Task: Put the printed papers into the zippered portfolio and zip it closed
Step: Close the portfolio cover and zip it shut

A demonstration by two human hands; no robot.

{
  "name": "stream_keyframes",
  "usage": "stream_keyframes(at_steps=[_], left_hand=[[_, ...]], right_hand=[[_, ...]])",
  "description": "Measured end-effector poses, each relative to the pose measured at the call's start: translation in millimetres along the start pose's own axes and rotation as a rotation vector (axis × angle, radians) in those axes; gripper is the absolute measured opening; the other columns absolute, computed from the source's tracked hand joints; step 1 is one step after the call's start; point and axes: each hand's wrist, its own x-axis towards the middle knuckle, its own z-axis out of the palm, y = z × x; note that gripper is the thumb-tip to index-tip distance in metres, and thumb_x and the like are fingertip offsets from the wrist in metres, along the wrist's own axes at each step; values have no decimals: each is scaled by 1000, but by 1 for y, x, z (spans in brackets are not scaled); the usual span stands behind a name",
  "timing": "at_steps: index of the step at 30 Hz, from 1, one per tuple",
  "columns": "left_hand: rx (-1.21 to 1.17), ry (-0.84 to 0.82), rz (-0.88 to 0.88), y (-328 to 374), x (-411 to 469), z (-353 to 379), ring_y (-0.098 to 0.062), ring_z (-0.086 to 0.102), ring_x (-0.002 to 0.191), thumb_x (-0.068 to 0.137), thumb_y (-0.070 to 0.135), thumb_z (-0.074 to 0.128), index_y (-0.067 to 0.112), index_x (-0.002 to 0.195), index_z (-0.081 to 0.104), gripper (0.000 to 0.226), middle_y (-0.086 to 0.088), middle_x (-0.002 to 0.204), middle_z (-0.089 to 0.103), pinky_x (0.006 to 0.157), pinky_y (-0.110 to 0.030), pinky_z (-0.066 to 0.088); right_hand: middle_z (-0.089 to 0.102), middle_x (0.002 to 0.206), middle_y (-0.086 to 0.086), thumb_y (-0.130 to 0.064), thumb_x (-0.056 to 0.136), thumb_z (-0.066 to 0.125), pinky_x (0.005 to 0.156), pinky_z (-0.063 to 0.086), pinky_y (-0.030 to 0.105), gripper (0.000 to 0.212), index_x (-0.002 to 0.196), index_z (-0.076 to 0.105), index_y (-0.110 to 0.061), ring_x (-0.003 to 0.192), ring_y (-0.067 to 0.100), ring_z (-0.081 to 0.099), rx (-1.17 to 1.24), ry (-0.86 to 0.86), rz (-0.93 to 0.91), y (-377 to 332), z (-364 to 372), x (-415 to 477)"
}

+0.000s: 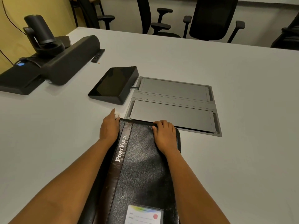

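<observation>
Left hand [108,126], fingers [112,115] straight, touches the portfolio [142,167]; right hand's [165,136] fingers grip its edge.

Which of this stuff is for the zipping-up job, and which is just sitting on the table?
For the job:
portfolio
left hand, at its far corner
right hand, gripping its far edge
(the papers do not show)

Just lying about:
touch screen
camera bar
remote
grey table hatch
chairs
</observation>
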Motion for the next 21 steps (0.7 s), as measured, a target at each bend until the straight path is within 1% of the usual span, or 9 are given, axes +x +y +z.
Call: stream_keyframes(at_steps=[2, 4, 6, 8, 11, 13, 16, 19, 21], left_hand=[[34, -47, 68, -3, -15, 6, -30, 41, 130, 101, 21, 33, 14, 146, 26, 46, -15, 143, 42, 106, -42, 35], [103, -87, 151, -5, -33, 9, -26, 25, 141, 101, 23, 29, 15, 147, 23, 47, -10, 153, 26, 114, -38, 24], [194, -100, 208, -8, -45, 11, -24, 14, 145, 102, 25, 27, 13, 147, 21, 47, -7, 157, 15, 117, -35, 16], [276, -102, 241, -11, -57, 10, -22, 11, 146, 101, 26, 26, 13, 148, 20, 48, -7, 157, 13, 117, -34, 16], [326, -120, 239, -18, -76, 6, -22, 8, 146, 101, 30, 24, 15, 148, 17, 50, -5, 158, 10, 118, -37, 16], [357, -145, 244, -23, -91, 3, -20, 4, 147, 100, 37, 18, 18, 149, 12, 53, -4, 158, 6, 119, -37, 12], [396, -156, 275, -30, -115, -3, -18, 3, 147, 85, 50, -8, 20, 149, 5, 72, -1, 159, 5, 118, -34, 4], [412, -148, 315, -36, -135, -9, -17, 2, 147, 76, 59, -24, 19, 149, 4, 88, 0, 158, 4, 115, -30, -3], [415, -153, 333, -39, -148, -11, -17, 1, 147, 66, 62, -40, 17, 148, 5, 104, -1, 158, 4, 114, -30, -6]], right_hand=[[37, 146, 6, -38, 99, 23, 116, 12, 35, 48, 141, 33, -17, 136, 23, 28, -13, -36, 18, 2, 0, -7], [20, 155, 3, -44, 96, 12, 118, 2, 35, 58, 147, 17, -17, 145, 21, 11, -37, -73, 40, 3, -1, -19], [7, 158, 2, -46, 91, 5, 117, -5, 33, 64, 148, 7, -18, 146, 18, 0, -67, -92, 60, 3, -2, -32], [-1, 158, 2, -48, 89, -1, 115, -9, 32, 67, 148, 2, -17, 146, 17, -5, -87, -106, 82, 4, -4, -45], [-6, 158, 1, -55, 81, -12, 113, -12, 30, 76, 148, -3, -19, 145, 15, -11, -78, -117, 114, 4, -8, -66], [-8, 158, 0, -62, 76, -22, 113, -12, 30, 84, 147, -6, -21, 142, 12, -16, -69, -116, 131, 3, -11, -83], [-11, 157, -1, -67, 59, -39, 112, -11, 30, 102, 145, -10, -22, 139, 10, -18, -34, -115, 162, 1, -13, -106], [-13, 156, -1, -69, 57, -39, 113, -10, 30, 96, 139, -16, -24, 145, 16, -10, -8, -129, 187, -4, -14, -129], [-11, 157, 0, -69, 56, -40, 112, -10, 30, 100, 141, -16, -22, 145, 16, -9, -7, -137, 203, -8, -15, -145]])
